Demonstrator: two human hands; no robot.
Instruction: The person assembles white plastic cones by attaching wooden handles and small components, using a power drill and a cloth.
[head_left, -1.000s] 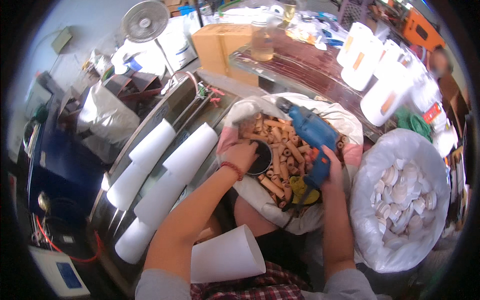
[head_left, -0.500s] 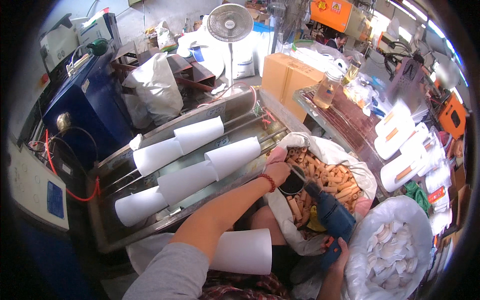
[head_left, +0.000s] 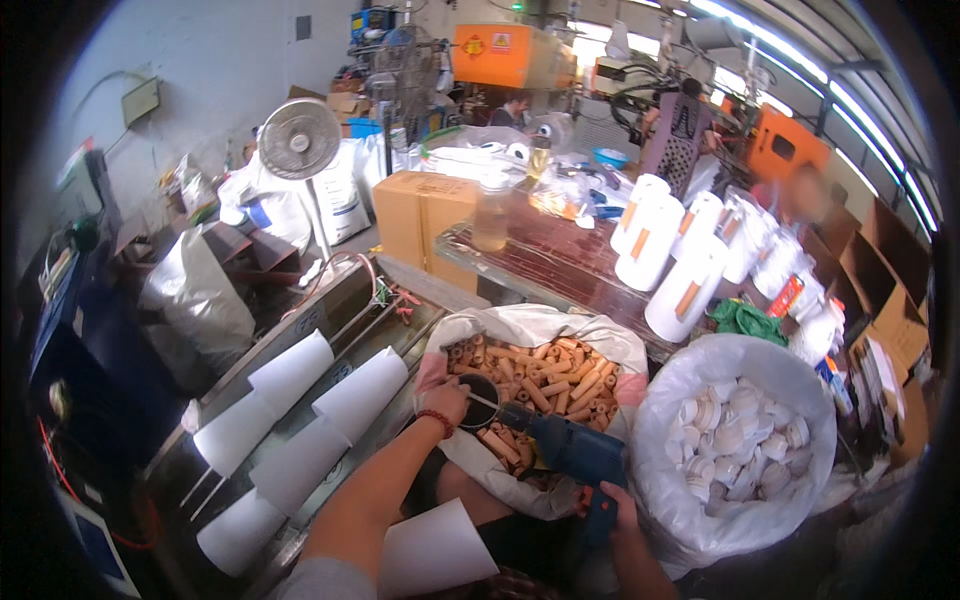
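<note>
My right hand [head_left: 622,515] is closed round the handle of a blue power drill [head_left: 580,447], which points left across an open cloth sack [head_left: 632,345]. A thin rod reaches from the drill's front to a dark, round, cup-like piece [head_left: 482,402]. Closed at the rim of that piece is my left hand [head_left: 447,401], with a red bead bracelet at its wrist; its fingertips are partly hidden. Below and around the drill, the sack holds many short orange-brown tubes [head_left: 560,375]. A white tapered sleeve [head_left: 440,550] lies by my left forearm.
Left of the sack, white sleeves [head_left: 300,450] lie on rods over a metal trough [head_left: 215,390]. A lined bin [head_left: 800,530] of white caps stands at right. Behind are a worn table [head_left: 560,262] with white cylinders [head_left: 690,290], a carton [head_left: 425,215] and a fan [head_left: 300,140].
The view has turned right, so the scene sits farther left and more of the right side shows. Both hands keep their hold on the drill and the dark cup-like piece.
</note>
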